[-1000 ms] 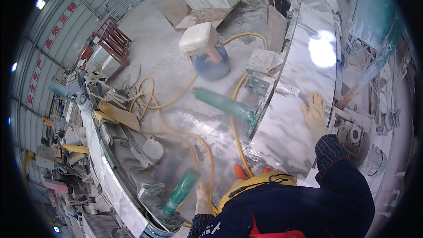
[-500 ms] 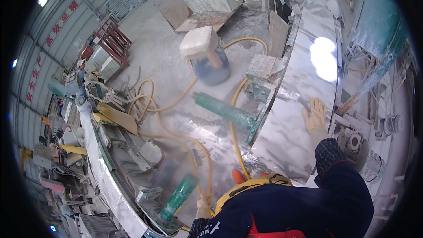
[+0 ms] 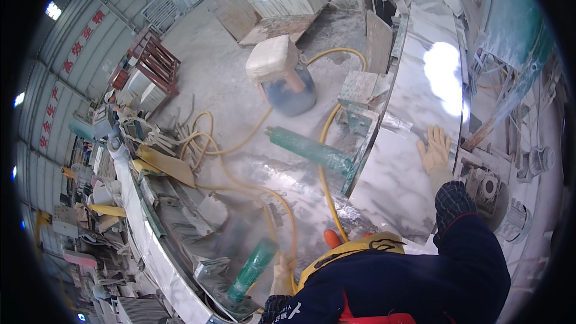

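Note:
My right hand, in a pale yellow glove, lies on a white, grey-veined marble slab with its fingers stretched and spread. The long slab runs away from me along the right side. My left hand, in a similar pale glove, hangs low beside a green roller. Yellow hose passes close by that hand. Its fingers are indistinct, and I cannot tell whether it touches the hose or grips anything. A yellow apron covers my front.
Another green roller juts out left of the slab. Hose loops across the wet floor near a padded stool. A curved, pale-edged bench bounds the left, with yellow boards on it. Motors and a green machine stand at right.
My right hand has shifted slightly farther along the slab, its fingers a little more spread. My left hand stays low beside the roller. The whole view has moved slightly.

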The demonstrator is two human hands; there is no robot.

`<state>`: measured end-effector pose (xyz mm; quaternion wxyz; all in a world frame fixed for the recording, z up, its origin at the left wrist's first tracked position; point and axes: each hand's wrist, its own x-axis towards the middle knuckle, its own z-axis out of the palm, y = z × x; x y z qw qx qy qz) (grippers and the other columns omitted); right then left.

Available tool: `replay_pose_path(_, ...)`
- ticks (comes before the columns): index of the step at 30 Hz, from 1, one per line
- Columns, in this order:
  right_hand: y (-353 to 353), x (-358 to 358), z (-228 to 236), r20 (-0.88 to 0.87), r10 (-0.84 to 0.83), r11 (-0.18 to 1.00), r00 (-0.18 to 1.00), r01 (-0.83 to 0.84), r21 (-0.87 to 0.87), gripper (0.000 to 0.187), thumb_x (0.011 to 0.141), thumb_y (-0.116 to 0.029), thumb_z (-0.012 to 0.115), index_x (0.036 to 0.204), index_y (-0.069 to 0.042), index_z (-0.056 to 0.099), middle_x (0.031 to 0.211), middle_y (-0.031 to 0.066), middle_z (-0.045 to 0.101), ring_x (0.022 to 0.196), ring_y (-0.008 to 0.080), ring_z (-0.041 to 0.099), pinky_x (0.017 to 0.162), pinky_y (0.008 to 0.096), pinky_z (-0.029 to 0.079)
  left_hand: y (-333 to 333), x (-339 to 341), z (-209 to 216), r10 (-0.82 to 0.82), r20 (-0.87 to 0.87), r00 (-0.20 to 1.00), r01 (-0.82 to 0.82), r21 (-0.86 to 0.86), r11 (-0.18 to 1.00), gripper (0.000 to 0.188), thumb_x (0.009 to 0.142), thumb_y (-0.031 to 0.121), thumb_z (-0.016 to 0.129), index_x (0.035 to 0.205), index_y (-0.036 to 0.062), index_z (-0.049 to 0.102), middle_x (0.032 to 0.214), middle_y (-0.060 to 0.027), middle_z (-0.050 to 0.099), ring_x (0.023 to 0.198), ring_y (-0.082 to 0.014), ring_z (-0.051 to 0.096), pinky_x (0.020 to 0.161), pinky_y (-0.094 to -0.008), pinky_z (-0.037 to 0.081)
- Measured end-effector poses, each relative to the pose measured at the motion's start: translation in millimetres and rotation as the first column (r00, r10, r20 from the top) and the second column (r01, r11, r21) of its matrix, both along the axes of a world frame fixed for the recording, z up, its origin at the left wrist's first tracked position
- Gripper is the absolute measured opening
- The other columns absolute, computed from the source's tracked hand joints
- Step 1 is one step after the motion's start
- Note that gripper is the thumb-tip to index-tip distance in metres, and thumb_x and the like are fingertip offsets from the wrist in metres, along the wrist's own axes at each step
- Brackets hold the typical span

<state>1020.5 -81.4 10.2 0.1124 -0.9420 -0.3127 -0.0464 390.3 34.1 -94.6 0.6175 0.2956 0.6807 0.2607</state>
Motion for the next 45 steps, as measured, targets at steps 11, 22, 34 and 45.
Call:
replay_pose_path(11,2,9,-1,-0.020,-0.021,0.997,1.000,0.023,0.072,0.064,0.098,-0.040,0.055,0.151,-0.006,0.047,0.159,0.0183,0.040,0.150,0.0338,0.031,0.126,0.0495,0.015,-8,-47,-22,0.053,0.007,0.999,-0.051,-0.131,0.990,0.037,0.100,0.033,0.059,0.110,-0.0031,0.061,0.097,-0.0205,0.074,0.067,-0.0202,0.069,0.050,-0.0261,0.043)
replay_pose_path(22,3,25,-18,0.022,-0.038,0.996,0.999,0.036,0.081,0.054,0.102,-0.033,0.046,0.150,-0.010,0.050,0.157,0.0158,0.044,0.149,0.0315,0.034,0.125,0.0490,0.017,-12,-46,-11,0.004,-0.052,0.999,-0.012,-0.148,0.989,0.038,0.100,0.029,0.060,0.128,0.0033,0.059,0.115,-0.0189,0.072,0.093,-0.0292,0.073,0.064,-0.0327,0.056)
replay_pose_path(34,8,31,-11,-0.024,-0.065,0.996,0.998,0.066,0.053,0.053,0.103,-0.033,0.044,0.150,-0.011,0.049,0.159,0.0130,0.042,0.150,0.0300,0.032,0.126,0.0480,0.015,-2,-35,-6,-0.035,-0.085,0.996,0.024,-0.133,0.991,0.038,0.102,0.032,0.053,0.122,0.0009,0.059,0.104,-0.0169,0.076,0.079,-0.0206,0.072,0.059,-0.0266,0.048)
replay_pose_path(45,10,38,-8,-0.011,-0.051,0.995,0.999,0.052,0.080,0.052,0.102,-0.031,0.043,0.149,-0.010,0.050,0.157,0.0129,0.045,0.149,0.0293,0.033,0.126,0.0471,0.016,-7,-10,17,-0.115,-0.135,0.984,0.117,0.011,0.993,0.042,0.100,0.033,0.054,0.099,-0.0050,0.071,0.095,-0.0134,0.075,0.076,-0.0186,0.069,0.063,-0.0295,0.049)
